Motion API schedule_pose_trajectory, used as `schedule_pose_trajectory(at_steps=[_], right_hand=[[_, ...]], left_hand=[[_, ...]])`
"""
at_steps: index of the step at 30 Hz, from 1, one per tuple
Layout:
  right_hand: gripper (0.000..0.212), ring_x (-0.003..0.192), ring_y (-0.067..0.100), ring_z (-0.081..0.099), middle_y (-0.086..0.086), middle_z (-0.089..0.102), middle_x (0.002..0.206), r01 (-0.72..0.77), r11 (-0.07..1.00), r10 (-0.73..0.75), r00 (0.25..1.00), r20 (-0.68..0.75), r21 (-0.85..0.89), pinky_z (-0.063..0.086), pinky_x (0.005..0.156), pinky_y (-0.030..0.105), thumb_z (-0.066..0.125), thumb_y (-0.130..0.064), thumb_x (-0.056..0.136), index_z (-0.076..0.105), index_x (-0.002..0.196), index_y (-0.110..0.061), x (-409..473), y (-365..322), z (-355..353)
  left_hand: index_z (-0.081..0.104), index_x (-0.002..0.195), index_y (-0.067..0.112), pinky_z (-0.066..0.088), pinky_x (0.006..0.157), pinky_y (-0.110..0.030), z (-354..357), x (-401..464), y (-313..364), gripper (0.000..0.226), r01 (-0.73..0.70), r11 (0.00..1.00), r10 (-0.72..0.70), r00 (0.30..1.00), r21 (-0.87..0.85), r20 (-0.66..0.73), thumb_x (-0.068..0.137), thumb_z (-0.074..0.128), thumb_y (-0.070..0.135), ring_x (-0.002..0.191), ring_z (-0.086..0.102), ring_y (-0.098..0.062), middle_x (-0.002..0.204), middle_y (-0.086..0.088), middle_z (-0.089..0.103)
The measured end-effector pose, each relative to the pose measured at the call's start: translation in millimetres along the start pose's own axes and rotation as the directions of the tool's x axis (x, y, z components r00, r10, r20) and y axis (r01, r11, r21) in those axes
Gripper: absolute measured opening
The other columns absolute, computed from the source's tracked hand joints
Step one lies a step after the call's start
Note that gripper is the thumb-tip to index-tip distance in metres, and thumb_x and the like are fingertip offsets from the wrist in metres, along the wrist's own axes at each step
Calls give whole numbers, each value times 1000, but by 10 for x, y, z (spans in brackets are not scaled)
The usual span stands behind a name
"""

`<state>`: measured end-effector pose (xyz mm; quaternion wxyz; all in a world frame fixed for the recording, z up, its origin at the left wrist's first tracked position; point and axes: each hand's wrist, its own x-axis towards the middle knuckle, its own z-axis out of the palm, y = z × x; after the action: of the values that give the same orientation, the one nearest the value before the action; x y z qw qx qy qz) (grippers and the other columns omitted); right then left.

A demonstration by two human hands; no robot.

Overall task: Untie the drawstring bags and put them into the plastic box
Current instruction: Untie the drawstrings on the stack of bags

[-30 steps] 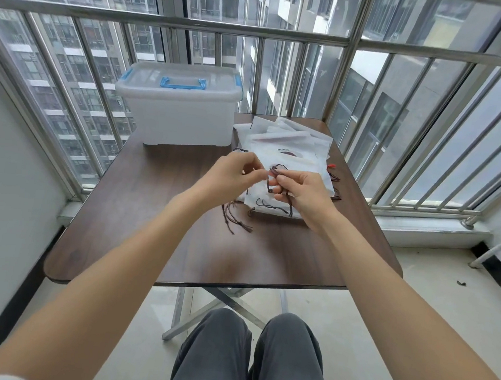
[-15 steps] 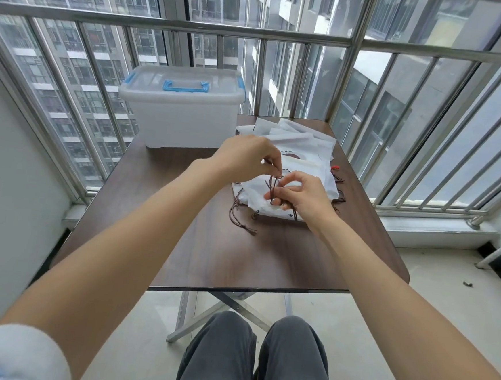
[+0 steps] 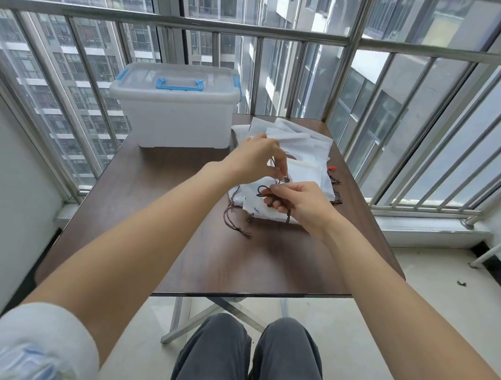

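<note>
From the head camera, a pile of white drawstring bags (image 3: 301, 170) lies on the dark brown bench (image 3: 151, 212), just to the right of the lidded plastic box (image 3: 174, 115) with its blue handle (image 3: 180, 84). The left hand (image 3: 257, 157) hovers over the pile, its grip pinching a dark drawstring (image 3: 284, 179) between thumb and fingertips. The right hand (image 3: 302, 203), nearer the person than the box, has its grip curled round a looped dark cord (image 3: 262, 189) of the top bag. Brown cords (image 3: 235, 218) trail off the pile's near left edge onto the bench.
</note>
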<state>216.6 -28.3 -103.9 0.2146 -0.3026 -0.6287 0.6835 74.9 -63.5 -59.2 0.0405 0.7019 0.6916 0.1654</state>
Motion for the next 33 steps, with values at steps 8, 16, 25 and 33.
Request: schedule_pose_trajectory(at_steps=[8,16,25,33], right_hand=[[9,48,1,52,6,65,72,-21,999,27,992,-123,46,42,47,9,62,-8,86,65,78,-6,1,-47,-2],[11,51,6,51,2,58,62,-41,999,37,987,-153,-22,33,40,12,68,-18,83,67,86,-7,-29,-72,1],[5,50,3,45,-5,57,62,-75,997,74,992,-103,-6,23,38,13,66,-17,84,66,81,-13,-45,-71,-26],[12,55,4,50,0,63,73,-91,977,92,996,2,193,30,45,12,55,-3,89,65,86,-9,-73,-27,-31]], left_hand=[[66,102,7,44,85,-29,239,-313,41,44,65,979,-134,921,-195,-366,80,37,-18,99,56,-23,109,-9,61],[63,112,16,41,87,-19,350,-514,51,29,8,919,-99,973,-395,-210,84,68,19,95,56,-13,109,-3,56],[71,107,11,47,78,-24,324,-520,83,29,-46,962,-46,944,-268,-327,78,72,9,79,58,-21,91,-14,61],[73,101,8,49,74,-35,285,-534,110,20,-29,986,-21,954,-164,-299,82,68,12,78,59,-30,88,-17,58]])
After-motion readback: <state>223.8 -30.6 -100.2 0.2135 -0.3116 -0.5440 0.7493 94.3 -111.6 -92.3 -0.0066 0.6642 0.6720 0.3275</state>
